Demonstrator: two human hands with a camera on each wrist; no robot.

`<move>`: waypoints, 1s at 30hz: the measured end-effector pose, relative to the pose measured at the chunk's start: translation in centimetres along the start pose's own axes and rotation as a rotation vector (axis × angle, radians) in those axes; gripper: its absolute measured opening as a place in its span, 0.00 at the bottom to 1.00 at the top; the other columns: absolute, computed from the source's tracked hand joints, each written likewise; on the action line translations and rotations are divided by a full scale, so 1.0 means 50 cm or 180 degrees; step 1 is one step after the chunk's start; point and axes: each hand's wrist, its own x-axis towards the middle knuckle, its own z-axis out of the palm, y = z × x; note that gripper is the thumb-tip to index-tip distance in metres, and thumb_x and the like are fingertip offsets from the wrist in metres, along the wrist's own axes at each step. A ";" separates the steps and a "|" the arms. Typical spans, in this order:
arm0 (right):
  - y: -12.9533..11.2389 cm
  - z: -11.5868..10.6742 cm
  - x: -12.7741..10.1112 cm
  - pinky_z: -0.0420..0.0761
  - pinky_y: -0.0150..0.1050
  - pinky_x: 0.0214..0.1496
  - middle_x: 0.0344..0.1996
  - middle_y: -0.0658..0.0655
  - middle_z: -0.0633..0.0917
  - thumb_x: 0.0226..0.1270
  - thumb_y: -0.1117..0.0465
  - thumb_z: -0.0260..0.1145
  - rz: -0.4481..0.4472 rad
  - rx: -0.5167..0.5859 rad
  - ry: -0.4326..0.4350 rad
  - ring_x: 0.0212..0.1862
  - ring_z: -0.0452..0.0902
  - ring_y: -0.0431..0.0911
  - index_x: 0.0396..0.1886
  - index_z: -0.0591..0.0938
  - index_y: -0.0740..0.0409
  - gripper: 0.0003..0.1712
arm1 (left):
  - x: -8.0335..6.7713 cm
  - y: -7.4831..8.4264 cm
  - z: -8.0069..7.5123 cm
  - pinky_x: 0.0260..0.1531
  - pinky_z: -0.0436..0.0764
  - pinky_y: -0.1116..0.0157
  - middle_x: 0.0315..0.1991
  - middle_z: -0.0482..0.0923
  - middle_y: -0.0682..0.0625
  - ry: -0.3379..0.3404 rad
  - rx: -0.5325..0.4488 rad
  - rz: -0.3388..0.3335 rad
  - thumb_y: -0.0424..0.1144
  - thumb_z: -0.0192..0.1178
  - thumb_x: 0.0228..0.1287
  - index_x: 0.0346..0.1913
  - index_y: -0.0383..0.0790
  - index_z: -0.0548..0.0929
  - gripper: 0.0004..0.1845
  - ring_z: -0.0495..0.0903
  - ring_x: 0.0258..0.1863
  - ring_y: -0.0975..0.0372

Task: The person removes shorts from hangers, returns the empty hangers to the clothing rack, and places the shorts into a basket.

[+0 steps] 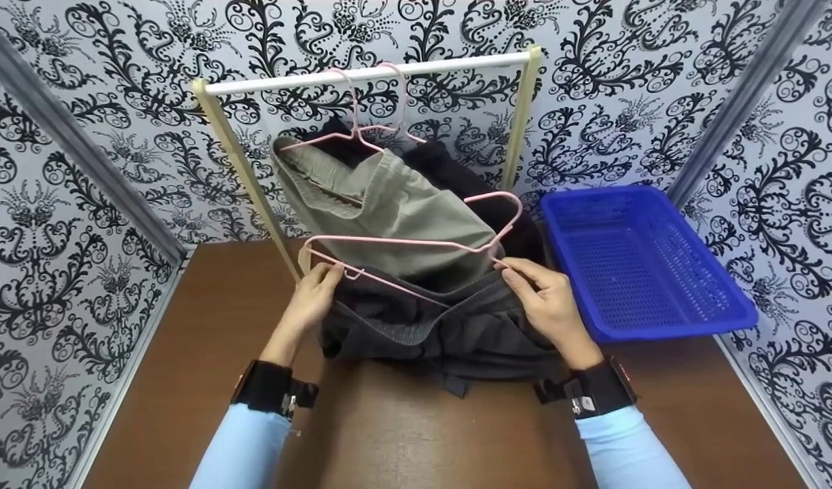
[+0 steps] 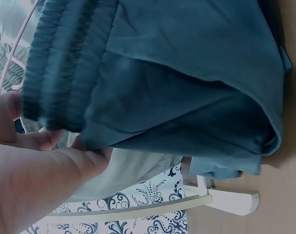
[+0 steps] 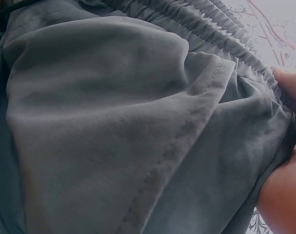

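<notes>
Dark grey pants (image 1: 483, 339) with a gathered elastic waistband (image 3: 206, 31) hang between both hands, their waist gaping upward. My left hand (image 1: 315, 295) pinches the left side of the waistband, right by the end of a pink hanger (image 1: 388, 240). On the other side my right hand (image 1: 548, 302) grips the waistband with thumb and fingers, near the base of the hanger's hook. The hanger lies tilted across the waist opening, its lower bar partly inside and its hook pointing up to the right. In the left wrist view, the left fingers (image 2: 97, 158) are partly behind the cloth.
Behind the hands stands a clothes rack (image 1: 280, 83) with a white bar. Khaki pants (image 1: 416, 204) and a dark garment (image 1: 449, 166) hang there on pink hangers. A blue plastic basket (image 1: 612, 285) stands at the right on the brown table (image 1: 402, 435). Patterned walls enclose the table.
</notes>
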 end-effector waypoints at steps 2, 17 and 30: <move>0.000 0.001 0.000 0.79 0.26 0.54 0.41 0.64 0.91 0.67 0.79 0.65 0.0005 -0.0001 -0.0002 0.48 0.84 0.34 0.45 0.89 0.69 0.11 | -0.004 0.001 -0.002 0.60 0.71 0.49 0.52 0.81 0.35 -0.0019 0.0023 0.0031 0.46 0.49 0.81 0.53 0.31 0.80 0.20 0.77 0.54 0.45; -0.005 0.003 -0.010 0.78 0.24 0.55 0.41 0.63 0.91 0.65 0.79 0.66 0.0079 -0.0176 0.0010 0.48 0.84 0.34 0.43 0.89 0.69 0.11 | -0.050 0.042 0.001 0.62 0.74 0.47 0.55 0.76 0.30 0.1362 -0.0313 0.0697 0.27 0.55 0.67 0.60 0.26 0.74 0.19 0.76 0.57 0.41; -0.008 0.002 -0.013 0.77 0.24 0.56 0.41 0.60 0.91 0.68 0.75 0.67 0.0085 -0.0196 -0.0052 0.48 0.85 0.37 0.44 0.90 0.66 0.10 | -0.069 0.117 0.035 0.63 0.67 0.44 0.59 0.75 0.33 0.1559 0.0623 0.2158 0.30 0.62 0.61 0.63 0.27 0.74 0.27 0.74 0.59 0.42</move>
